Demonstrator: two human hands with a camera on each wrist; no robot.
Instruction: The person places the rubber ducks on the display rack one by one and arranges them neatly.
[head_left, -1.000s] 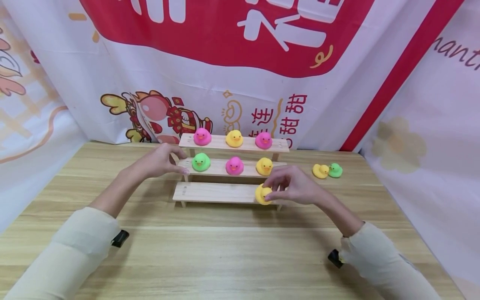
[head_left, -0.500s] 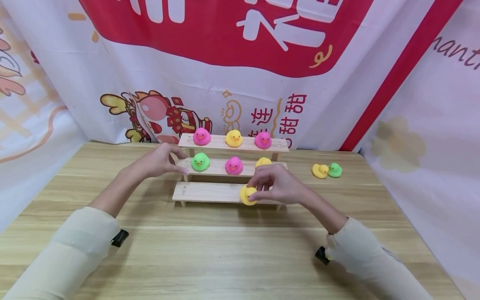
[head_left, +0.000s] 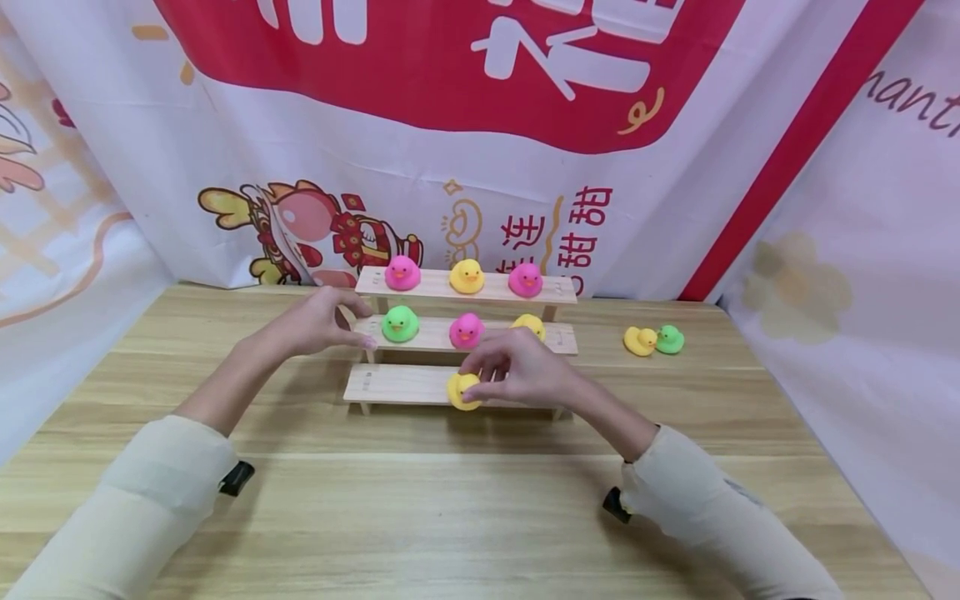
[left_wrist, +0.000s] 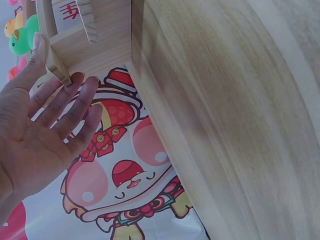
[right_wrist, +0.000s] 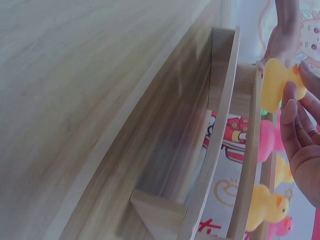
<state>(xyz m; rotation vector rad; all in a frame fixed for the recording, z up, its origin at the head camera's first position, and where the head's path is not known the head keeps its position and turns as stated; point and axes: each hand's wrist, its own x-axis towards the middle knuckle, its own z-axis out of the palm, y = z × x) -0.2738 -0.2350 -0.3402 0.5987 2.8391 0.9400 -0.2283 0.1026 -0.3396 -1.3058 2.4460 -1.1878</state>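
My right hand (head_left: 517, 367) pinches a yellow rubber duck (head_left: 462, 392) between thumb and fingertips, over the middle of the bottom step. In the right wrist view this duck (right_wrist: 273, 85) is seen clear of the bottom step. My left hand (head_left: 326, 321) holds the left end of the three-step wooden stand (head_left: 397, 382) at its middle step. In the left wrist view, the left thumb (left_wrist: 36, 55) lies along the step near the green duck (left_wrist: 25, 36), with the fingers behind the step's end. The middle step bears a green duck, a pink duck (head_left: 467, 331) and a partly hidden yellow duck (head_left: 528, 323).
On the top step stand a pink duck (head_left: 402, 272), a yellow duck (head_left: 467, 277) and another pink duck (head_left: 526, 280). A yellow duck (head_left: 640, 341) and a green duck (head_left: 670, 339) sit on the table (head_left: 420, 517) to the right. A printed cloth (head_left: 420, 167) hangs behind.
My right hand has moved left along the bottom step with the yellow duck, from the step's right end to its middle. The left hand has stayed at the stand.
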